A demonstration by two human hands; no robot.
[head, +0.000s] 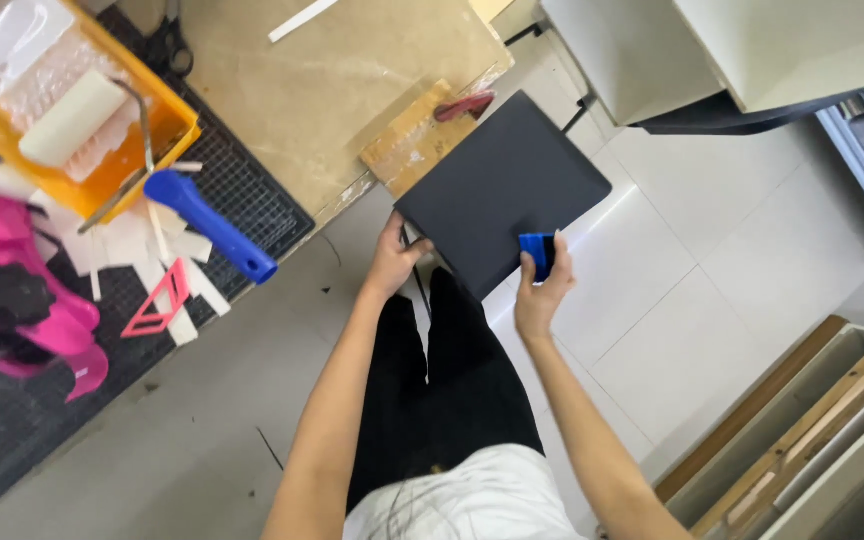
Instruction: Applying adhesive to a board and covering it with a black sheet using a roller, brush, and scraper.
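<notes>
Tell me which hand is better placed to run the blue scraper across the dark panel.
Probably the right hand: it already grips the blue scraper, whose edge lies on the dark panel near its lower corner. The left hand is busy gripping the panel's left corner, steadying it.

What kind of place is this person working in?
Probably a craft or decorating workshop: a yellow paint tray with a roller, cut scraps on a dark mat, and wooden frames stacked nearby.
</notes>
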